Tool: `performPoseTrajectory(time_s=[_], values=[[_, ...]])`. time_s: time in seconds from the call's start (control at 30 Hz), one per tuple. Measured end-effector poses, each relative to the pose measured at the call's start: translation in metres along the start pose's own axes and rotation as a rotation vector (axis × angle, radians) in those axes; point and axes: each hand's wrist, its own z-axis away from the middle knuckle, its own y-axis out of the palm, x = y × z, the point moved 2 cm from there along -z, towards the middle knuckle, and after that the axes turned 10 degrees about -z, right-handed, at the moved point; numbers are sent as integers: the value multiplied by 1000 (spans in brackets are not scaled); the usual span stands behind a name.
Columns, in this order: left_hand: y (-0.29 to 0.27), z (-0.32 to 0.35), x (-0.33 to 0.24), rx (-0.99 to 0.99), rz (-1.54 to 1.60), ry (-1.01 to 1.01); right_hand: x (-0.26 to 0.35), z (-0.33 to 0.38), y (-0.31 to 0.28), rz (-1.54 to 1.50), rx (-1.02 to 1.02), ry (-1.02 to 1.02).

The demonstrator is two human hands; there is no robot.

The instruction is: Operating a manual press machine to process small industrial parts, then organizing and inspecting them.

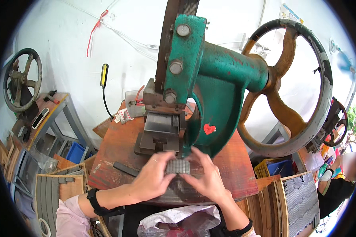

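Between my two hands is a small grey block point(178, 166) with a grid of ridges, its exact kind unclear. My left hand point(154, 173) grips its left end, thumb below and fingers above. At its right end my right hand point(203, 172) closes on it the same way. The block is just in front of the steel die point(158, 140) at the foot of a green hand press point(221, 75). To the left of my left hand, a dark flat bar point(125, 169) lies on the reddish wooden table point(110, 150).
A large handwheel point(326, 94) juts out on the right. Wooden trays with grey strips point(47, 197) and grey wavy rows point(302, 201) flank the table. A white plastic bag point(178, 217) is at my lap. Another person point(338, 193) is at the far right.
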Motion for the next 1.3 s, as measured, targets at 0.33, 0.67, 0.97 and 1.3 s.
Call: performPoseTrajectory(time_s=[0.33, 0.67, 0.97, 1.3], values=[[-27, -99, 93, -341, 177, -166, -9, -127, 39, 1, -403, 43], [-78, -24, 104, -13, -453, -331, -18, -137, 31, 157, -390, -24], [-85, 59, 76, 356, -221, -3, 7, -98, 33, 229, -360, -178], [-65, -54, 78, -290, -454, -77, 46, -12, -27, 466, -214, -278]])
